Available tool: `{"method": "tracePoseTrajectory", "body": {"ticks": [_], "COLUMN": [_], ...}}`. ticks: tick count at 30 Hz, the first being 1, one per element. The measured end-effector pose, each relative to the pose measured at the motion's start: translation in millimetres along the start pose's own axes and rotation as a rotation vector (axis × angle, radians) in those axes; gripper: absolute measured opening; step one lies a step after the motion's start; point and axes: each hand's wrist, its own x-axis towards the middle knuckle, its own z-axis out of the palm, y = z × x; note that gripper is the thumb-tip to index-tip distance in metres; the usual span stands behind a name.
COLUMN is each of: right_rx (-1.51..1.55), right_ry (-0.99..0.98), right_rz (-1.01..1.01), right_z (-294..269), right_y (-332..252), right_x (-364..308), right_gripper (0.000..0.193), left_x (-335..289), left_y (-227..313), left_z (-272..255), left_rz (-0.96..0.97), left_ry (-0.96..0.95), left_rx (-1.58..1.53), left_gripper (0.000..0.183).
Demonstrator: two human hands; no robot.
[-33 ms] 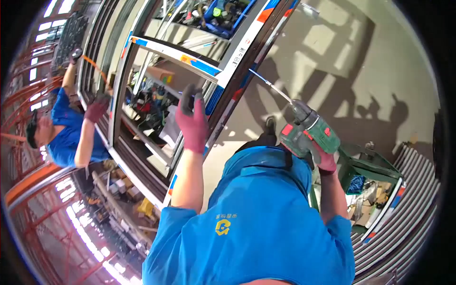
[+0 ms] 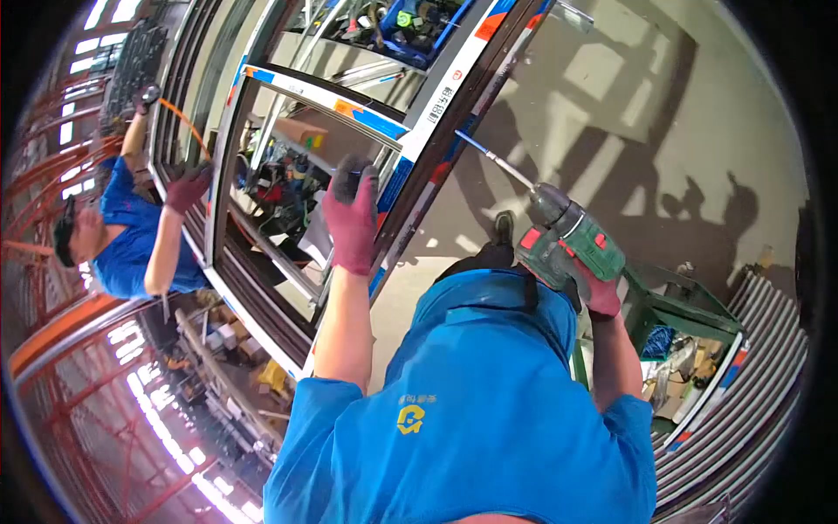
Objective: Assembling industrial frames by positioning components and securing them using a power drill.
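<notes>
My right hand (image 2: 598, 293), in a maroon and grey work glove, grips a green and red cordless drill (image 2: 576, 236). Its long bit (image 2: 497, 159) points up and left, with the tip at the near side of the dark window frame (image 2: 447, 113); whether it touches cannot be made out. My left hand (image 2: 353, 223), gloved alike, is raised beside the frame's crossbar joint. Its dark fingertips curl in toward the thumb, and anything between them is hidden. White, blue and orange protective film (image 2: 353, 113) covers parts of the frame.
Across the frame, a co-worker in blue (image 2: 135, 227) has gloved hands on the frame's far side. A blue crate (image 2: 419, 35) of tools stands beyond. At right are a green cart (image 2: 698, 314) with hardware and a stack of long metal profiles (image 2: 759, 384).
My left hand's fingers have drawn closer together, and the hand has shifted slightly. The drill stays nearly where it was. The co-worker's near hand has moved slightly right.
</notes>
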Motion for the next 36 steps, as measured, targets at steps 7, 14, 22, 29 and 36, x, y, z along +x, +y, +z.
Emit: {"method": "tracePoseTrajectory", "body": {"ticks": [7,14,22,29,36], "right_rx": [0.151,0.178,0.149,0.318,0.177], "right_ry": [-0.2,-0.295,-0.237,-0.274,-0.219], "right_rz": [0.218,0.041,0.016,0.127,-0.092], "right_z": [21.3,33.0,45.1,49.8,54.8], "right_y": [-24.8,-1.2,16.7,29.7,21.6], "right_x": [52.3,77.5,65.8,55.9,57.6], "right_gripper": [0.047,0.048,0.063,0.063,0.064], "left_x": [52.1,56.9,67.6,66.8,70.5], "left_y": [-1.0,6.6,-17.3,-27.9,-25.4], "left_z": [11.2,37.6,20.2,17.3,12.4], "left_rz": [-0.581,-0.459,-0.435,-0.438,-0.43], "left_ry": [-0.223,-0.148,-0.23,-0.175,-0.226], "left_rx": [-0.23,0.174,0.117,0.033,0.085], "left_gripper": [0.043,0.045,0.047,0.044,0.046]}}
